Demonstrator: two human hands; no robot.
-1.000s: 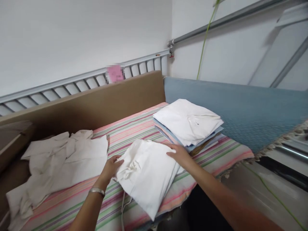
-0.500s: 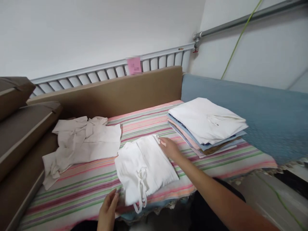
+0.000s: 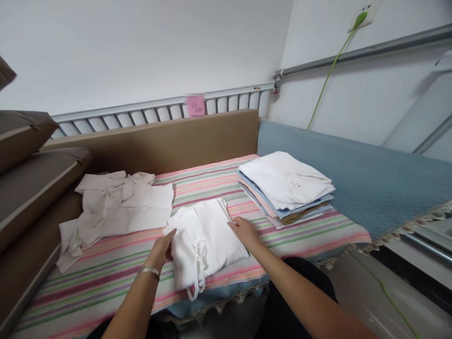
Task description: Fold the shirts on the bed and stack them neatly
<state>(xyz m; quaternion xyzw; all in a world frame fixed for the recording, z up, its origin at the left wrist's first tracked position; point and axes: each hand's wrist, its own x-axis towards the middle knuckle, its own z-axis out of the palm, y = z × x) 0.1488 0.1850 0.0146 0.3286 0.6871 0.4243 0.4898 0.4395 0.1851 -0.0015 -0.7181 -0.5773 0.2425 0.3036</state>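
Note:
A folded white garment (image 3: 208, 221) with a tied drawstring at its near end lies flat on a striped cloth. My left hand (image 3: 162, 249), a bracelet at its wrist, is closed at the garment's left edge; the thumb shows on top and the other fingers are mostly hidden. On the opposite side, my right hand (image 3: 246, 231) pinches the right edge between thumb and fingers. Farther left, an off-white garment (image 3: 137, 212) is spread out with rumpled folds.
A stack of folded clothes (image 3: 286, 183), white on top, sits to the right. Brown cushions (image 3: 38, 183) are piled at the left. A brown backrest (image 3: 176, 141) and a blue padded side (image 3: 335, 169) border the striped cloth (image 3: 116, 268). A green cable (image 3: 326, 89) hangs by the wall.
My left hand has moved up and forward from the near edge to the garment's left side. My right hand has slid nearer along the right edge. The camera view has shifted slightly.

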